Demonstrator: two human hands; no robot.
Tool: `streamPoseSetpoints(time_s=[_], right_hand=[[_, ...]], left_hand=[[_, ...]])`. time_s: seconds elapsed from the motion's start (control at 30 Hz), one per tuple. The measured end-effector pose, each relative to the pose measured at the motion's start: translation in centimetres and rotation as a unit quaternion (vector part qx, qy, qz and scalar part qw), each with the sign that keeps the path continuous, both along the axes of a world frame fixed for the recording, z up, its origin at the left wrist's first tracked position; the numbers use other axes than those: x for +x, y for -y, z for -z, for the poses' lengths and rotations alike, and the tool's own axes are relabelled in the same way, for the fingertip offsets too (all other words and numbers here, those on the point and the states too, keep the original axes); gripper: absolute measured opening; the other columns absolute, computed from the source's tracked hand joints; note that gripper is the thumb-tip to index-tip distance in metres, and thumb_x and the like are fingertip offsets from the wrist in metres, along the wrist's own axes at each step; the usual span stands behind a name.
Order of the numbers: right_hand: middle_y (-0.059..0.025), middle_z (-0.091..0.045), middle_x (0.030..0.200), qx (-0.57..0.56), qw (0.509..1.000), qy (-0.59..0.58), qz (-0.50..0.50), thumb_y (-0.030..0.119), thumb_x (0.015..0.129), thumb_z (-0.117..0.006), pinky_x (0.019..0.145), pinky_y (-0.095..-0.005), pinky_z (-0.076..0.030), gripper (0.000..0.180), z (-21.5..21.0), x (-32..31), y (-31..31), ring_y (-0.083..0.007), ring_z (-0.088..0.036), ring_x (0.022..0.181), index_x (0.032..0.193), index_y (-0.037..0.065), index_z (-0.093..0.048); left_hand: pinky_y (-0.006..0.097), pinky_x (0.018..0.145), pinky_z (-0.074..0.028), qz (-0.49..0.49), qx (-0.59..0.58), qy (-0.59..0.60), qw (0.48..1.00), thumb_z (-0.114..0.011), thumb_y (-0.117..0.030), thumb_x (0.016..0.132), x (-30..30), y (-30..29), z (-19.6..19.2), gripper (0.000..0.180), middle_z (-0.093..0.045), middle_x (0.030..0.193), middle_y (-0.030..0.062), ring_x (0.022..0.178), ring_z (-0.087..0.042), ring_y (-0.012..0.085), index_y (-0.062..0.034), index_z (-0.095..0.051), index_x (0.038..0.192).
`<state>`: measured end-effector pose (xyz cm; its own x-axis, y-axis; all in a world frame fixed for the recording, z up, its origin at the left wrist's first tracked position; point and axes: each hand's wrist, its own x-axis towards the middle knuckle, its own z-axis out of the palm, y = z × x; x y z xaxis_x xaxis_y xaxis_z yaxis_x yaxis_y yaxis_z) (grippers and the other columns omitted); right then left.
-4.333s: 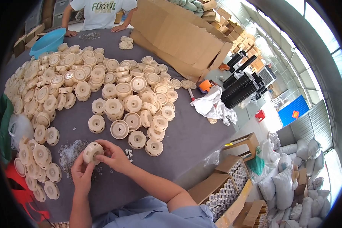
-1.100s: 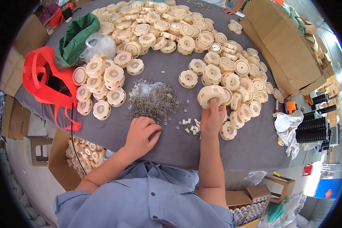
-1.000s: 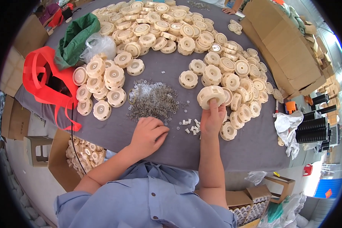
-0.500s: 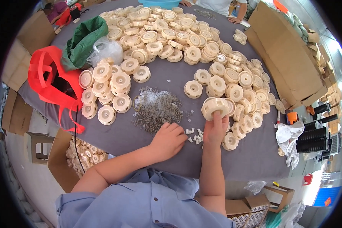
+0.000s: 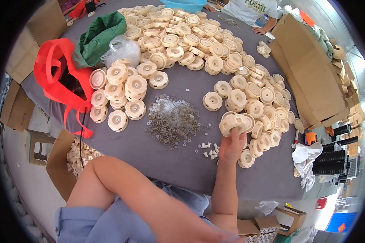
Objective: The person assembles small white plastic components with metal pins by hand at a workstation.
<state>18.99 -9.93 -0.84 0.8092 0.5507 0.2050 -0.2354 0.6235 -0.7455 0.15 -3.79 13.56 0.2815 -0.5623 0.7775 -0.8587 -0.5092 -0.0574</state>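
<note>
My right hand (image 5: 233, 146) grips a round cream plastic cap (image 5: 232, 124), tilted up, with a finger in its hollow centre. More caps (image 5: 267, 95) of the same kind are heaped beside and beyond it. Low in the picture, my left hand (image 5: 221, 237) is smeared by motion at the bottom edge, its forearm crossing in front of my body, so its fingers cannot be read. Between the cap piles lies a mound of small metal springs (image 5: 172, 125) mixed with white washers (image 5: 163, 106). Some little white plastic fittings (image 5: 211, 150) lie just left of my right wrist.
A red bag (image 5: 54, 85), a green bag (image 5: 99, 36) and a clear plastic bag (image 5: 121, 50) stand at the left of the grey-covered table (image 5: 178, 170). Cardboard (image 5: 308, 69) rises at the right. A blue basin (image 5: 184, 5) and another person's hand (image 5: 258, 30) are at the far side.
My left hand has left the spot beside the springs and fittings and swung down toward the lower right. My right hand still holds the cap in nearly the same place. The view has shifted slightly.
</note>
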Motion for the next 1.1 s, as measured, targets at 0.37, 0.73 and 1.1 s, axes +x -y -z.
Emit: streamPoseSetpoints(time_s=[0.37, 0.73, 1.1], right_hand=[[-0.0073, -0.055, 0.105, -0.012, 1.000, 0.001, 0.005, 0.003, 0.082, -0.055, 0.087, -0.0297, -0.043, 0.035, -0.3, 0.7, 0.1, -0.0145, -0.054, 0.097, 0.114, 0.000, -0.043], [-0.0064, -0.053, 0.108, -0.060, 0.996, 0.011, -0.069, 0.007, 0.081, -0.060, 0.088, -0.0298, -0.042, 0.041, 1.0, -0.4, -0.1, -0.0147, -0.053, 0.100, 0.117, 0.001, -0.042], [-0.0002, -0.055, 0.097, -0.083, 0.989, 0.058, -0.112, 0.008, 0.082, -0.058, 0.077, -0.0231, -0.043, 0.027, 0.1, -0.7, -1.0, -0.0070, -0.052, 0.089, 0.107, 0.003, -0.049]], left_hand=[[0.036, 0.069, -0.047, -0.487, -0.186, -0.419, 0.743, -0.059, -0.011, 0.069, 10.1, -17.5, 12.4, 0.013, -0.061, 0.084, 0.0095, 0.081, -0.058, 0.0262, -0.0062, -0.064, 0.080], [0.035, 0.067, -0.048, -0.518, -0.059, -0.499, 0.692, -0.064, -0.014, 0.058, 10.5, -17.4, 12.1, 0.012, -0.063, 0.069, 0.0076, 0.070, -0.061, 0.0231, -0.0104, -0.067, 0.069], [0.019, 0.054, -0.038, -0.327, -0.464, -0.443, 0.694, -0.061, -0.003, 0.068, 7.9, -13.1, 11.6, 0.009, -0.048, 0.062, -0.0037, 0.059, -0.046, 0.0028, -0.0037, -0.053, 0.069]])
